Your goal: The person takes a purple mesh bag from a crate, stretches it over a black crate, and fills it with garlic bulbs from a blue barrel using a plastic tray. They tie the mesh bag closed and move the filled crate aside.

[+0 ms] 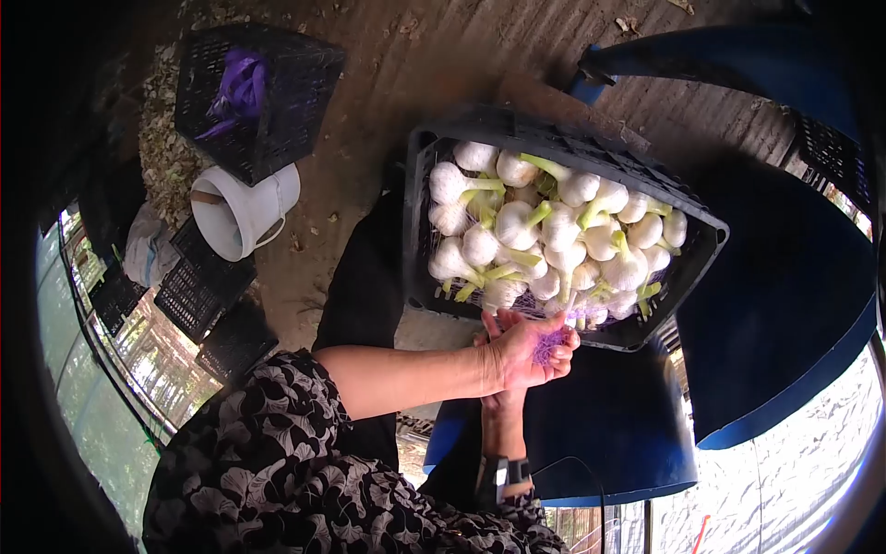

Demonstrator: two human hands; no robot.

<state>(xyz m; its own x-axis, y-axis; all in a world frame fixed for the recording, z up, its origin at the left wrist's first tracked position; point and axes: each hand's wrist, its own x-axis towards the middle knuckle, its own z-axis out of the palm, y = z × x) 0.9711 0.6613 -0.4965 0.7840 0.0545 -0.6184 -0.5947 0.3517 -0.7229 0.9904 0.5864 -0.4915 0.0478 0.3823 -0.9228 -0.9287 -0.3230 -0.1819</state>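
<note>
Both my hands meet at the near edge of a black plastic crate (706, 242) filled with white garlic bulbs (517, 224) that have short green stems. My left hand (526, 353), palm up, has its fingers curled around bunched purple mesh netting (549, 347). Beneath it, my right hand (504, 399) is mostly hidden by the left; the few fingers that show look curled, and what they grip is out of sight. More thin purple netting shows among the bulbs near my hands. A watch is on my right wrist.
At the upper left stands a black crate (291, 111) with a purple net bundle (242, 81). Next to it a white bucket (268, 198) lies tilted. Large dark blue containers (775, 305) stand to the right. Peelings (166, 148) litter the floor at the left.
</note>
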